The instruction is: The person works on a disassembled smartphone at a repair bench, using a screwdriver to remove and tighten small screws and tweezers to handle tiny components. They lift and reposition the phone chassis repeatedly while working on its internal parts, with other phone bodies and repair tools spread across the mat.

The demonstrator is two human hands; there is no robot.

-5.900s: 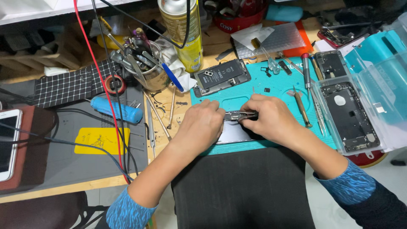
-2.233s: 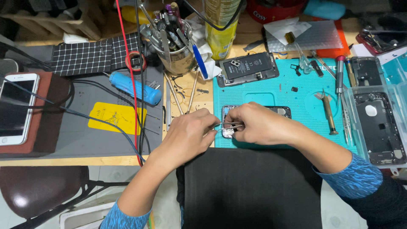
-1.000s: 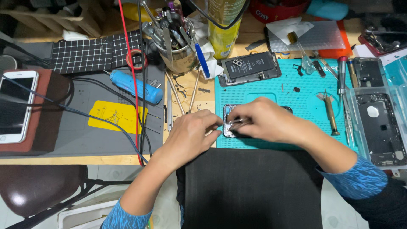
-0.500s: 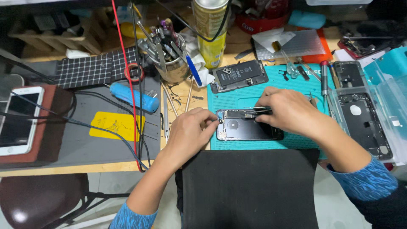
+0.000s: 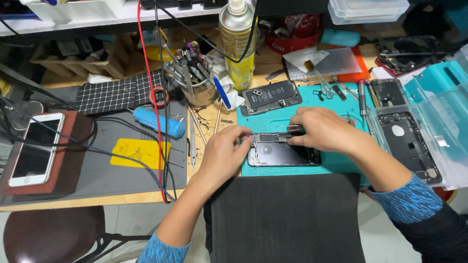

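Note:
An opened dark phone body [image 5: 280,152] lies flat on the teal work mat [image 5: 273,119] near its front edge. My left hand [image 5: 223,155] pinches the phone's left end between thumb and fingers. My right hand [image 5: 321,130] rests over the phone's upper right edge, fingertips pressing on a thin dark strip along that edge; I cannot tell whether a tool is in it. A second opened phone with its battery showing [image 5: 270,96] lies further back on the mat.
A metal cup of tools [image 5: 197,83] and a yellow spray can [image 5: 237,44] stand behind. A blue-handled tool [image 5: 160,122] and a white phone [image 5: 36,148] lie on the grey mat at left. More phone shells [image 5: 404,141] sit at right. A black cloth [image 5: 287,219] covers my lap.
My hands were close together over the phone, hiding it. Now they have spread apart, the left at its left end, the right along its top edge, and the body lies exposed.

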